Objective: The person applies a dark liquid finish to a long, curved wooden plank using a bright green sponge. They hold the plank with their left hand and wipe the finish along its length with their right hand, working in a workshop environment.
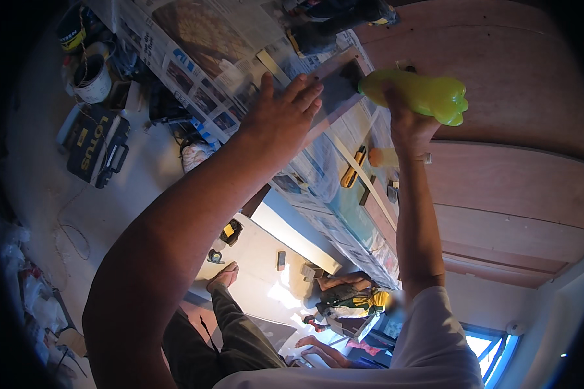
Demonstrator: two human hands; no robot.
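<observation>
Inside the left edge of a newspaper-covered worktop [230, 48], a person's left hand [282, 113] is spread, fingers apart, beside a dark-faced wooden board [339, 96]; whether the palm bears on anything cannot be told; the right hand [409, 123] is wrapped around the middle of a yellow-green plastic bottle [428, 94], tipped nearly level at the board's right side, neck toward the dark face, lobed base pointing away toward the worktop's right edge. The bottle looks light and thin-walled, likely to give under a squeeze and turn slick if wet; its middle seems the surest hold, with gentle pressure; whether the colour belongs to plastic or contents is unclear. Nearer the right edge, a small bottle [383, 157] with an orange tint sits partly behind the right forearm, close to a yellow-and-black utility knife [353, 167]; at the far end lies a black power tool [334, 31]. On the floor past the left edge, a pale bucket [94, 87] shows a dark interior, contents indistinct; a black tool case [97, 146] lies shut nearby.
</observation>
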